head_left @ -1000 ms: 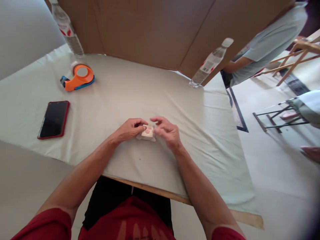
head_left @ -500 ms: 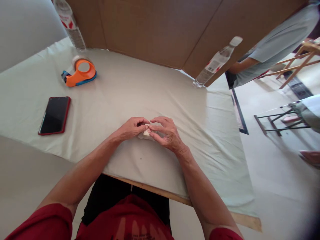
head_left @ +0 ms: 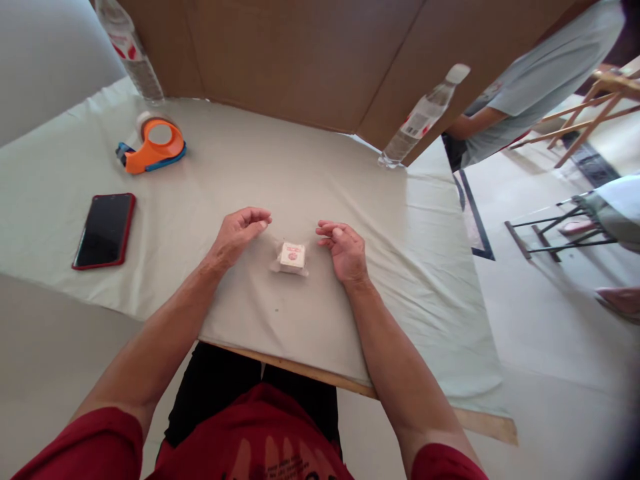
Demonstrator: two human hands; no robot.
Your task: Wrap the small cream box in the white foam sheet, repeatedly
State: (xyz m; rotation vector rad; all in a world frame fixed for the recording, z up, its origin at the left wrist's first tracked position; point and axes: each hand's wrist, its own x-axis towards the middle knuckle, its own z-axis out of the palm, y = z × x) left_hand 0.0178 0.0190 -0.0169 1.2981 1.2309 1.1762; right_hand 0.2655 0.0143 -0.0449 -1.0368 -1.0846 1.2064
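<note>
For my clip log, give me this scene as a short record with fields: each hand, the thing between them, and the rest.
left hand: empty, fingers curled, left of the packet, not touching
right hand: empty, fingers curled, right of it, not touching
packet: small, clear wrap, flat on the cloth
far left: phone, tape dispenser
back: left bottle, right bottle, cardboard wall

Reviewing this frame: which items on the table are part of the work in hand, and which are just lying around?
In hand: small wrapped packet, lying between left hand and right hand, neither touching it.
Lying about: red phone, orange tape dispenser, water bottle behind it, second water bottle.
</note>
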